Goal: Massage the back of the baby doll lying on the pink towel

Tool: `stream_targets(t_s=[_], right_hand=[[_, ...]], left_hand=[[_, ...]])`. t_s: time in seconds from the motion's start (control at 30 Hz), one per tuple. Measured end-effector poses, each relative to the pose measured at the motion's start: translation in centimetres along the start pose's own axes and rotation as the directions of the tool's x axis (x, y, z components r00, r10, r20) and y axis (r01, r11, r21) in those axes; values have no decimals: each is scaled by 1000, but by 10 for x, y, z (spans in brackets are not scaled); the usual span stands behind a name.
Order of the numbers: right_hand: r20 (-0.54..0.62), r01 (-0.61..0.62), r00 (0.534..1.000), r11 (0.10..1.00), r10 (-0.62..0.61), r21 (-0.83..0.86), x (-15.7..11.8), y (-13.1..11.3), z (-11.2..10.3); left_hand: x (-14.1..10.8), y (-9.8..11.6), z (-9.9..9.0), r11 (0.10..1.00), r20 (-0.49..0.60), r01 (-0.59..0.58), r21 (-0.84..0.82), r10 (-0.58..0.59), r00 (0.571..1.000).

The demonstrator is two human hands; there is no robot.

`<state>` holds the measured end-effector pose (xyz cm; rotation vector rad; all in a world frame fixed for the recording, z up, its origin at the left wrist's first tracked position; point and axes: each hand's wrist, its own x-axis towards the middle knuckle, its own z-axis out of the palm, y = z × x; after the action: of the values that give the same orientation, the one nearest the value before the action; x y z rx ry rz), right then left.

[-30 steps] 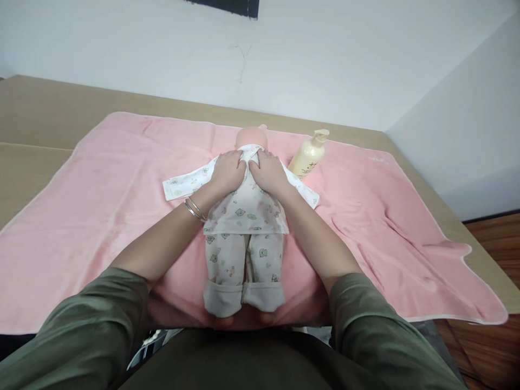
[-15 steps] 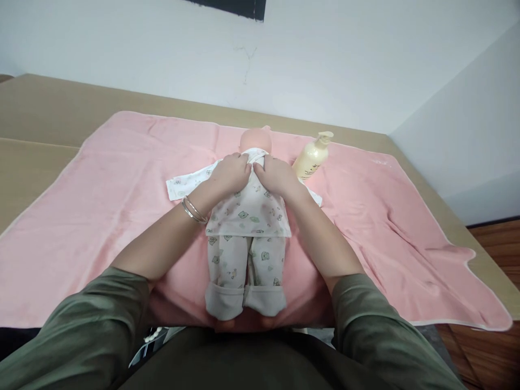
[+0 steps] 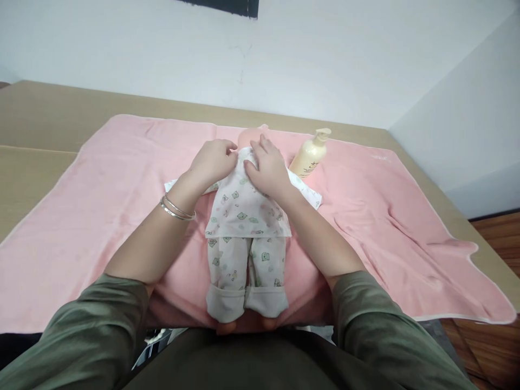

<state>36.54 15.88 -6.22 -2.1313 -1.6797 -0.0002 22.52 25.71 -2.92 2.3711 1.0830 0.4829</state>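
Adjustment of the shirt point(image 3: 244, 214) near its collar point(image 3: 245, 154) seems to be going on, the doll point(image 3: 247, 138) lying at the frame's centre. The left hand point(image 3: 215, 161) is sitting curled left of the collar, whether pinching cloth I cannot tell, while the right hand point(image 3: 268, 169) is resting loosely spread on the shirt; the next move is probably calling for light fingertip pressure.

We've got soft, fairly even indoor light; can't pin its dir. White top point(image 3: 252, 211) reads bright mid-frame, pink blanket point(image 3: 179, 295) falls into shadow btm ctr. Small glints on bangles point(image 3: 179, 215). Bottle point(image 3: 309, 157) print's too soft for us; wide-angle stretch twd edges.
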Motion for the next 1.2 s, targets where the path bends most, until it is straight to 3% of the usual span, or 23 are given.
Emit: stream_targets(t_s=[0.07, 0.2, 0.3, 0.37, 0.53, 0.57, 0.63, 0.7, 0.73, 0.8, 0.87, 0.93, 1.03, 1.2], right_hand=[[-2, -17, 1000, 1000, 17, -9, -1, 0, -1], [125, -20, 992, 1000, 21, -8, -4, -1, -5], [30, -20, 999, 1000, 19, 11, -6, -6, -8], [0, -8, 1000, 1000, 8, -4, -8, -9, -7], [154, 63, 987, 997, -56, -42, -4, -5, -13], [122, 78, 990, 997, -74, -29, -2, 0, -19], [-7, 74, 997, 997, -74, -5, 5, 16, -37], [-176, 20, 984, 1000, -22, -13, 11, 37, -55], [-257, -15, 966, 999, 6, -32, 14, 48, -63], [-382, -83, 923, 993, 46, -82, 19, 70, -72], [-446, -147, 892, 982, 78, -121, 22, 88, -74], [-461, -200, 880, 969, 114, -142, 25, 99, -71], [-401, -198, 909, 964, 114, -175, 29, 106, -65], [-300, -148, 950, 972, 88, -183, 33, 112, -63]], left_hand=[[-1, 1, 0, 1000, -13, -10, -3, 10, 1000], [-9, 10, 0, 997, -59, -2, 82, 7, 998], [-22, 22, -3, 993, -75, -23, 118, 32, 997], [-33, 33, -8, 997, -85, -46, 67, 52, 995], [-41, 65, -22, 945, -217, -139, -298, 75, 973], [-35, 71, -23, 889, -234, -170, -426, 73, 970], [-16, 81, -24, 688, -175, -142, -711, 22, 984], [10, 87, -19, 424, 19, 36, -905, -45, 999], [24, 89, -14, 322, 114, 130, -938, -69, 991], [48, 92, 1, 207, 195, 200, -958, -43, 980], [66, 99, 17, 63, 295, 294, -954, 0, 956], [77, 109, 32, -87, 368, 369, -925, 27, 929], [84, 126, 46, -250, 398, 402, -881, 67, 915], [90, 144, 57, -362, 437, 473, -803, 181, 881]])
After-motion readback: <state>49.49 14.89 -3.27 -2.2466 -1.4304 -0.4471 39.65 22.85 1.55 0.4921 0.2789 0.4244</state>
